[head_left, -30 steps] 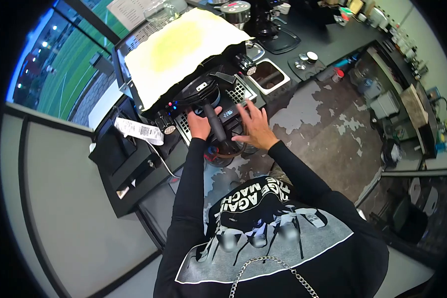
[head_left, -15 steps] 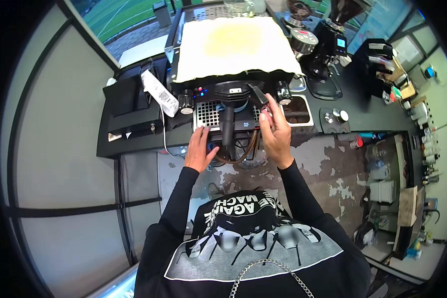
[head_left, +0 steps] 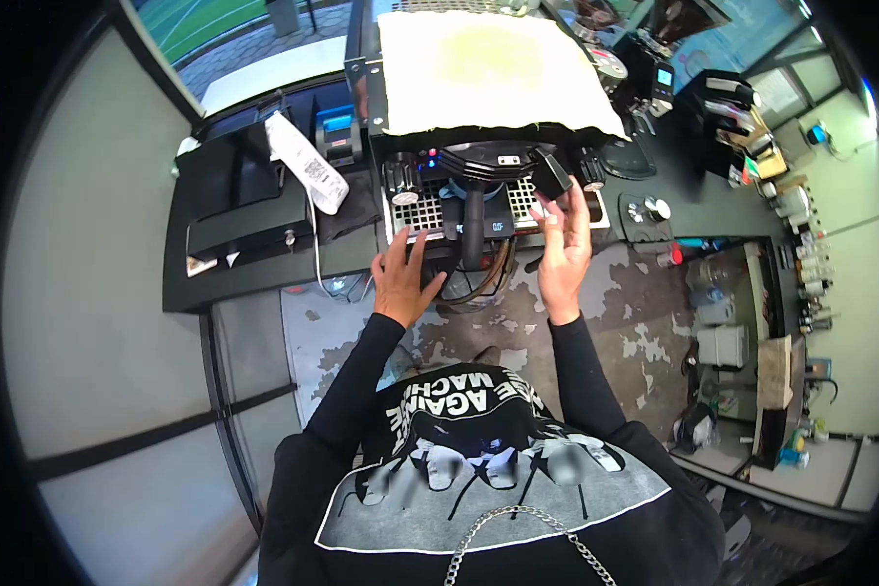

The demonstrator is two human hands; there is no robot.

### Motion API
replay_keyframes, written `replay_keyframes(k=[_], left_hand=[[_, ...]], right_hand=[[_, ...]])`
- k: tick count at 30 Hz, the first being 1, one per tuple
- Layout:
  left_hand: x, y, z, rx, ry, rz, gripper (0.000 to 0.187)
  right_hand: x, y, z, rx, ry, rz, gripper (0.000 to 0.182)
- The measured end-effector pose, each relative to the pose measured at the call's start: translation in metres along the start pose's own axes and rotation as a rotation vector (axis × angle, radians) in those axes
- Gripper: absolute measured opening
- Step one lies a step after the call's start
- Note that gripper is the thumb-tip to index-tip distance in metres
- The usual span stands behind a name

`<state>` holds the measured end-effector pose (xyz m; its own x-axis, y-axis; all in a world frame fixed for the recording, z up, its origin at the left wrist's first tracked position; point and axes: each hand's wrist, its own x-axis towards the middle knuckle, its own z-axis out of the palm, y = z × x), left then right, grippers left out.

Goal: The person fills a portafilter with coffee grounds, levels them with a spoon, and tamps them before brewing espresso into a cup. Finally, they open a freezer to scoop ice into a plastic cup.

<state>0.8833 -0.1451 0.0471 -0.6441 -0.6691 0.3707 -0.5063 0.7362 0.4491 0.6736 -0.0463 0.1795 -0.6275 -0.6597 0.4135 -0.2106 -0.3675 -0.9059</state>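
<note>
An espresso machine with a cloth on top (head_left: pixel 493 73) stands in front of me, with a black portafilter (head_left: pixel 474 220) locked in its group head. Beneath it, a blue cup (head_left: pixel 456 190) is partly hidden on a small black scale (head_left: pixel 499 227) with a lit display. My left hand (head_left: pixel 400 281) has its fingers spread at the left front edge of the drip tray (head_left: pixel 418 216), holding nothing. My right hand (head_left: pixel 565 252) is raised by the tray's right side, fingers apart, its tips near a black paddle lever (head_left: pixel 551 176).
Left of the machine are a black box (head_left: pixel 249 220), a long paper receipt (head_left: pixel 308 166) and a blue-lit device (head_left: pixel 338 132). A grinder (head_left: pixel 654 78) stands at the back right. Tampers (head_left: pixel 645 210) rest on a mat, and brown hoses (head_left: pixel 488 283) hang below the counter edge.
The view has shifted slightly. The black lever is turned differently near my right fingertips. My left hand's fingers are spread wider.
</note>
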Motion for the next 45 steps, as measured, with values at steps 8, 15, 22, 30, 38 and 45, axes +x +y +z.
replay_keyframes(k=[8, 15, 22, 30, 38, 45], left_hand=[[0.028, -0.003, -0.007, -0.155, -0.005, 0.073, 0.07], [0.016, -0.018, -0.004, -0.226, -0.034, 0.248, 0.074], [0.017, -0.021, -0.009, -0.252, -0.069, 0.231, 0.075], [0.017, -0.023, -0.008, -0.271, -0.095, 0.236, 0.077], [0.018, -0.022, -0.005, -0.244, -0.097, 0.255, 0.076], [0.014, -0.015, 0.0, -0.151, -0.074, 0.229, 0.075]], right_hand=[[-0.053, 0.091, 0.0, -0.828, 0.06, -0.143, 0.052], [-0.056, 0.082, -0.009, -1.137, -0.148, -0.134, 0.063], [-0.06, 0.096, -0.005, -1.222, -0.129, -0.021, 0.071], [-0.063, 0.095, -0.006, -1.206, -0.144, 0.019, 0.069], [-0.063, 0.094, -0.009, -1.175, -0.141, -0.009, 0.072], [-0.065, 0.103, -0.021, -1.106, -0.184, -0.012, 0.075]])
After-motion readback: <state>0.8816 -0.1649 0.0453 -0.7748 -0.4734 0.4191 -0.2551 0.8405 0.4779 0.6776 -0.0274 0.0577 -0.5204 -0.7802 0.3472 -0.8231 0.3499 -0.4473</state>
